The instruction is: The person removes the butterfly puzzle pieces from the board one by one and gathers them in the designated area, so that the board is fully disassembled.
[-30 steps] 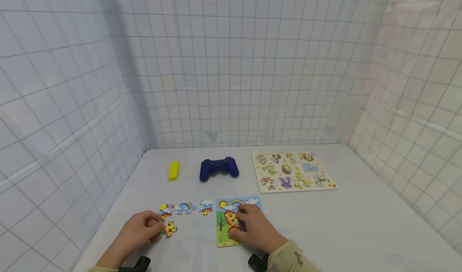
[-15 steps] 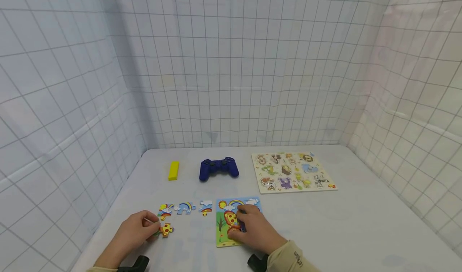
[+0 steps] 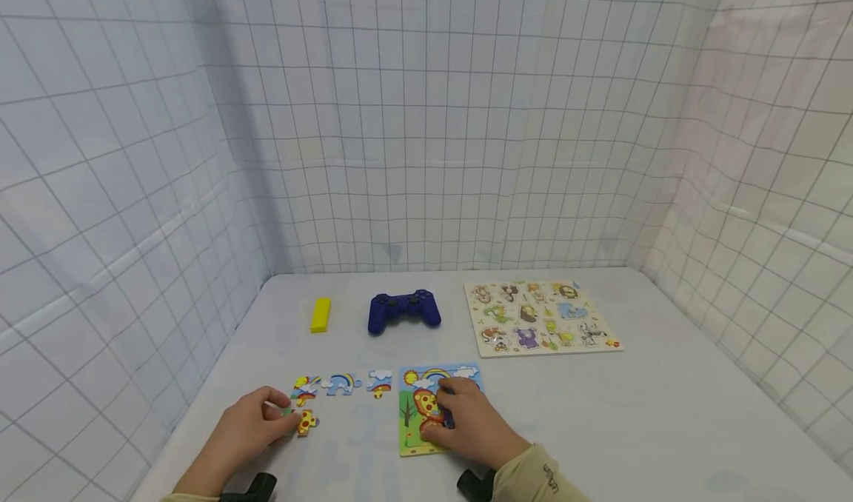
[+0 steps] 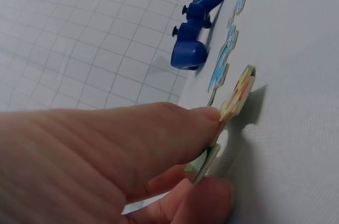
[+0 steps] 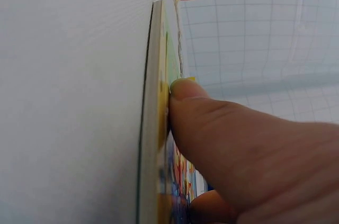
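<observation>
My left hand (image 3: 249,424) pinches a jigsaw piece (image 3: 306,422), yellow with red spots and a green corner. In the left wrist view the thumb lies over this piece and the fingers are beneath it; it is tilted, casting a shadow on the table. Just behind it in the head view is a sun-and-rainbow jigsaw piece (image 3: 306,389), with a rainbow piece (image 3: 341,384) and a cloud piece (image 3: 380,382) in a row to its right. The right hand (image 3: 476,424) rests on a puzzle board (image 3: 408,406), thumb and fingertips spread on its picture, covering its right part.
Farther back on the white table (image 3: 653,428) lie a yellow block (image 3: 320,315), a dark blue game controller (image 3: 403,311) and a pale animal puzzle board (image 3: 541,318). Grid-patterned white walls (image 3: 426,154) rise at the back and both sides.
My left hand has drawn the spotted jigsaw piece slightly left, away from the sun-and-rainbow piece, and shifted its hold a little. The right hand stays on the puzzle board.
</observation>
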The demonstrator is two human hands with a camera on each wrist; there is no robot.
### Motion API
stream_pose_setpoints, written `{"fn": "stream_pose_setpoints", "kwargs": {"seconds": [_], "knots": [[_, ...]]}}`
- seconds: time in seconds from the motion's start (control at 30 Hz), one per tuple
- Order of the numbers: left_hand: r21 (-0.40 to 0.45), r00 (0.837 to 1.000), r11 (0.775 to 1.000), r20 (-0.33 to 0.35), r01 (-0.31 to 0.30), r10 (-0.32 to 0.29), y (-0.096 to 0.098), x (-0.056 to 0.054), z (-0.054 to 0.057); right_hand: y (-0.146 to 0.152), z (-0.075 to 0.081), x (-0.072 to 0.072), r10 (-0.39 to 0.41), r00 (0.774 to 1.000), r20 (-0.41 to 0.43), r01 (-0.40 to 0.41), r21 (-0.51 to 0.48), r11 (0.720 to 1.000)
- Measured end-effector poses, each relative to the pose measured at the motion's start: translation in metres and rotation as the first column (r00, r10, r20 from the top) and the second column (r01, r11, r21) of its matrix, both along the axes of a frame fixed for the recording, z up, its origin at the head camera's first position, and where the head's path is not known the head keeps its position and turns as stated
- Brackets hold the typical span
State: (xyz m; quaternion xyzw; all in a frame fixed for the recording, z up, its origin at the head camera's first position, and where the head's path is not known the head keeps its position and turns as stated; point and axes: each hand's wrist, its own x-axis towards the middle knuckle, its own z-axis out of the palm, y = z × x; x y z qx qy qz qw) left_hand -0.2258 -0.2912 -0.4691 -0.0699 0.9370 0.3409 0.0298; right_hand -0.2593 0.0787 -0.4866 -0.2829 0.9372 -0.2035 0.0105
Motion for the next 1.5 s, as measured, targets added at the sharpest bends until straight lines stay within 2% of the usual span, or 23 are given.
{"fn": "stream_pose_setpoints", "kwargs": {"seconds": [0.3, 0.7, 0.97, 1.5], "knots": [[-0.04, 1.0, 0.999, -0.001, 0.007, -0.007, -0.0027, -0.0019, -0.0006, 0.0004, 0.0008, 0.0005, 0.01, 1.0, -0.015, -0.01, -0.007, 1.0], [-0.059, 0.999, 0.998, -0.032, 0.005, -0.007, -0.0026, 0.0014, 0.0004, 0.0007, -0.0001, -0.0001, 0.015, 1.0, -0.013, -0.015, -0.003, 1.0], [-0.068, 1.0, 0.998, -0.017, -0.001, 0.0, -0.0016, -0.0015, -0.0016, 0.0007, 0.0003, 0.0003, 0.007, 1.0, -0.005, -0.007, -0.005, 1.0], [-0.104, 1.0, 0.994, -0.017, -0.011, 0.01, 0.0035, 0.0005, -0.0039, -0.0001, 0.0013, 0.0015, 0.003, 1.0, 0.009, -0.003, -0.005, 1.0]]}}
